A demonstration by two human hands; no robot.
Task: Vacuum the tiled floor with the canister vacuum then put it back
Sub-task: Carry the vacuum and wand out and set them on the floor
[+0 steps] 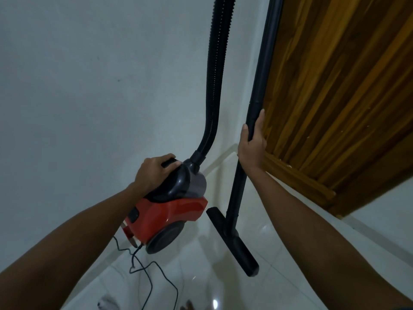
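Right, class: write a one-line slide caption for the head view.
Left hand grips the red canister vacuum; right hand holds its wand.

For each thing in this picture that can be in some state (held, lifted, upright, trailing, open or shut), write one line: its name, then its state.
Canister vacuum: gripped by its top handle, tilted; whether it is lifted cannot be told.
Left hand: fingers curled round the canister's handle.
Hose: attached to the canister, rising out of view.
Wand: near upright, held.
Right hand: grips the wand.
Floor nozzle: on the wand's lower end, at the tiled floor.
Power cord: trailing loose across the tiles.
Wooden door: open or shut cannot be told.
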